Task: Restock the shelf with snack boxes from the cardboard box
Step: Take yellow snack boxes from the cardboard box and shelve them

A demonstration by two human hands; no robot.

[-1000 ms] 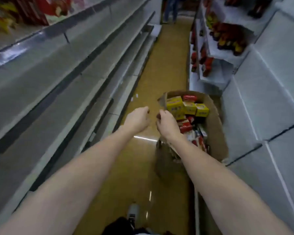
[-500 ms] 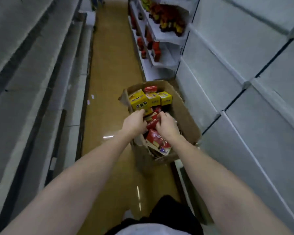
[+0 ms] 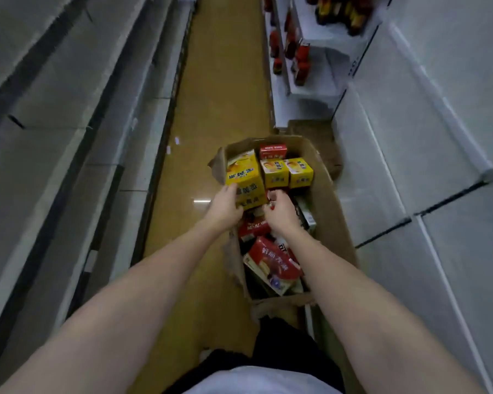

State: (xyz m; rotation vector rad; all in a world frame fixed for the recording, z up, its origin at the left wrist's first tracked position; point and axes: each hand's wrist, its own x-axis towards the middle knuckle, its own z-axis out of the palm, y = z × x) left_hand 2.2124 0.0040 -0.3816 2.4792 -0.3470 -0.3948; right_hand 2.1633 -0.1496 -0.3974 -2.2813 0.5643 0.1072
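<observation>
Glossy aisle floor (image 3: 222, 89), left hand (image 3: 224, 207) gripping yellow carton (image 3: 246, 180)

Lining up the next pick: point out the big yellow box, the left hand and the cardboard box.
big yellow box (image 3: 244, 173): head view, top face.
left hand (image 3: 225, 207): head view, back of hand.
cardboard box (image 3: 329, 206): head view, inner right wall.

Cardboard, printed card and a polished floor

The cardboard box (image 3: 329, 194) is matt brown with a torn, rough rim; the snack boxes (image 3: 246, 177) are printed card; the floor (image 3: 225, 81) is glossy; the shelves (image 3: 410, 132) are matt grey-white.
</observation>
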